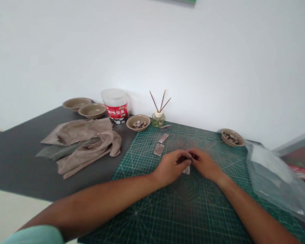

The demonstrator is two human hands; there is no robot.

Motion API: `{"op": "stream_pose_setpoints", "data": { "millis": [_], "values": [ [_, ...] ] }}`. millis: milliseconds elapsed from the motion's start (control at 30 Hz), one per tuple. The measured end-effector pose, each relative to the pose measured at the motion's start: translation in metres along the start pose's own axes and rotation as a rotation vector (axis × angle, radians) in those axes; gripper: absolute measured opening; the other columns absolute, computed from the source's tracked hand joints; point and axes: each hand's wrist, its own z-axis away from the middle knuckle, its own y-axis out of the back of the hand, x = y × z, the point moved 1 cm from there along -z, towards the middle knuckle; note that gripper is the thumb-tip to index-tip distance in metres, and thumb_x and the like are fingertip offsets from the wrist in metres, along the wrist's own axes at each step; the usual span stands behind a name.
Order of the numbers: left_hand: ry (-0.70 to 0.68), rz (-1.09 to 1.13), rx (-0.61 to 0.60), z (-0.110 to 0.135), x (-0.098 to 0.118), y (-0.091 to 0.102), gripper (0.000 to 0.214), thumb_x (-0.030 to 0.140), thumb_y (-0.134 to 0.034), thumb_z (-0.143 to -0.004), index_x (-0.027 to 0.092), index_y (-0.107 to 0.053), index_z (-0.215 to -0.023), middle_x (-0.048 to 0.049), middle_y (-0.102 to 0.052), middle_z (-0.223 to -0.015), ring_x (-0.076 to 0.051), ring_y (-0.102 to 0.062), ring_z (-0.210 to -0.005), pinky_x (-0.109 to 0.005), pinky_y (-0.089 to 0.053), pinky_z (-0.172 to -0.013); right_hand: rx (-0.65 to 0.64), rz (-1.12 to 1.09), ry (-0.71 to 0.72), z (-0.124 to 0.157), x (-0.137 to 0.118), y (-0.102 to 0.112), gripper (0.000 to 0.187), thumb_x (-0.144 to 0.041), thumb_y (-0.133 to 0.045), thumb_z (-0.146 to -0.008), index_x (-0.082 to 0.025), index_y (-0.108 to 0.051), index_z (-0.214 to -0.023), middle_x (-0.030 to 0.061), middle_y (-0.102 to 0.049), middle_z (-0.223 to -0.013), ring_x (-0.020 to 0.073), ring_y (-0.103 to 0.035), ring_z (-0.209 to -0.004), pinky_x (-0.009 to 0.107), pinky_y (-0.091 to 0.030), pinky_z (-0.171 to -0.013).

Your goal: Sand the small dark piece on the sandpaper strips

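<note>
My left hand (170,166) and my right hand (204,163) meet over the middle of the green cutting mat (188,200). Both have their fingers curled together around a small object at the fingertips. A pale flat piece (186,170) shows just under the left fingers, lying on the mat. What sits between the fingertips is too small to name. Just beyond the hands lie flat grey strips (159,149), with another strip (163,138) further back.
A crumpled beige cloth (86,144) lies on the dark table at left. Behind it stand two empty bowls (92,110), a white tub (115,103), a bowl of small pieces (138,122), a reed diffuser (158,117). Another bowl (232,137) and a clear plastic bag (274,176) are at right.
</note>
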Motion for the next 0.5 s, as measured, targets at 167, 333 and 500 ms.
{"op": "stream_pose_setpoints", "data": {
  "millis": [167, 333, 500],
  "values": [
    [0.074, 0.091, 0.005, -0.01, -0.011, 0.001, 0.016, 0.017, -0.065, -0.083, 0.015, -0.066, -0.099, -0.0035, -0.072, -0.093, -0.015, -0.068, -0.085, -0.029, -0.055, -0.082, 0.043, 0.142, 0.094, 0.007, 0.005, -0.01, 0.013, -0.019, -0.06, -0.089, -0.02, -0.069, -0.098, 0.0073, -0.064, -0.099, 0.0235, -0.059, -0.095, 0.041, -0.047, -0.087],
    [0.136, 0.178, 0.007, -0.016, -0.018, 0.002, 0.019, 0.019, -0.066, -0.083, 0.016, -0.066, -0.101, -0.0045, -0.072, -0.099, -0.016, -0.069, -0.09, -0.031, -0.055, -0.086, 0.062, 0.172, 0.158, 0.007, 0.006, -0.014, 0.025, -0.016, -0.057, -0.09, -0.022, -0.064, -0.113, 0.0088, -0.063, -0.107, 0.0248, -0.057, -0.103, 0.043, -0.047, -0.093],
    [0.187, 0.242, 0.002, -0.017, -0.018, 0.002, 0.025, 0.023, -0.067, -0.083, 0.017, -0.065, -0.108, -0.0049, -0.073, -0.101, -0.016, -0.069, -0.09, -0.032, -0.057, -0.084, 0.125, 0.147, 0.185, 0.009, 0.006, -0.014, 0.046, -0.014, -0.052, -0.089, -0.027, -0.051, -0.134, 0.0089, -0.061, -0.121, 0.0237, -0.059, -0.107, 0.045, -0.048, -0.097]
  ]
}}
